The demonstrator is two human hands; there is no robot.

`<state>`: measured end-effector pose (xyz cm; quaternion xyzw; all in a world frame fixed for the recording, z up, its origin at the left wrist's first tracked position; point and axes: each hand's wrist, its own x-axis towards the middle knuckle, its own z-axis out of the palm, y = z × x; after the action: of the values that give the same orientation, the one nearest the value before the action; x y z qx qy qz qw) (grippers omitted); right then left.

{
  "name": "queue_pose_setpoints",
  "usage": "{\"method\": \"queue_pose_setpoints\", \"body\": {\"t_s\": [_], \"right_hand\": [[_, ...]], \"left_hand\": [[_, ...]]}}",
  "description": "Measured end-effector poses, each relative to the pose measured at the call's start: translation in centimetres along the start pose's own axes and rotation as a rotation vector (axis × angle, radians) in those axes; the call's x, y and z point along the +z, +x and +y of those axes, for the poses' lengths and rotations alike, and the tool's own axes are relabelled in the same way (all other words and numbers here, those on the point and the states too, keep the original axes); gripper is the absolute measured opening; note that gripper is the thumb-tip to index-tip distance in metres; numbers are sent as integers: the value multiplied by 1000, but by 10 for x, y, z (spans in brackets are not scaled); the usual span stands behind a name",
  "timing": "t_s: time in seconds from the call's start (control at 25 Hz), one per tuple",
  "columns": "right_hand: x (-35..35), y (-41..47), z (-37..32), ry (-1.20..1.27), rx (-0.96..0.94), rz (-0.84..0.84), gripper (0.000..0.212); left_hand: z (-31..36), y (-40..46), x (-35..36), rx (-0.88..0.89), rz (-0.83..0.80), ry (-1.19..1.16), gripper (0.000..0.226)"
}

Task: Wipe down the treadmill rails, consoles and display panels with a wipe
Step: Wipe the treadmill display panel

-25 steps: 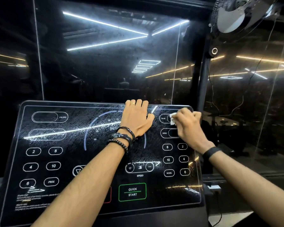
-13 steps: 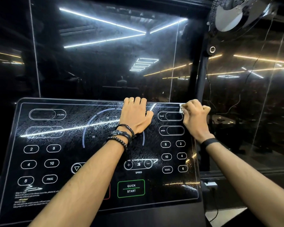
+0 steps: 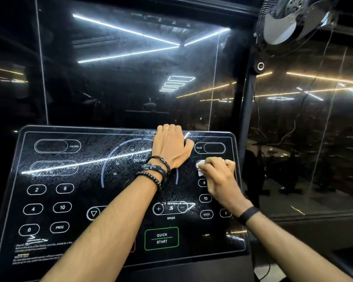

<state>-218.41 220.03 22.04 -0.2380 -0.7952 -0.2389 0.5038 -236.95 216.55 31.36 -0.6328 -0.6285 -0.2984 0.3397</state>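
Fingers (image 3: 209, 165) of the right hand (image 3: 220, 178) curl round a white wipe (image 3: 200, 169), pressing it on the console (image 3: 69, 200) at the oval below the PULSE window (image 3: 210, 147). Left hand (image 3: 170, 147) lies flat on the panel, its fingers straight and reaching the top edge, holding nothing. Beyond stands dark glass (image 3: 130, 78) with a fan (image 3: 289, 19) upper right.

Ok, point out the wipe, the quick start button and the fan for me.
wipe (image 3: 200, 171), head view, on the white corner showing past the right hand's fingers.
quick start button (image 3: 161, 238), head view, on the middle of the green-outlined box.
fan (image 3: 289, 19), head view, on a blade behind the grille.
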Motion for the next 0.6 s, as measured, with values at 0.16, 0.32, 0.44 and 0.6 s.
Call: {"method": "queue_pose_setpoints", "body": {"t_s": [0.16, 0.32, 0.44, 0.6], "right_hand": [[-16, 21, 36, -32, 314, 142, 20], [1, -9, -5, 31, 118, 74, 22], [-10, -6, 24, -14, 77, 46, 23], [-7, 1, 23, 23, 300, 144, 23]], "left_hand": [[-1, -3, 3, 21, -10, 23, 55], [0, -4, 11, 29, 26, 68, 55], [0, -5, 12, 31, 6, 85, 63], [1, -4, 11, 26, 8, 89, 66]]}}
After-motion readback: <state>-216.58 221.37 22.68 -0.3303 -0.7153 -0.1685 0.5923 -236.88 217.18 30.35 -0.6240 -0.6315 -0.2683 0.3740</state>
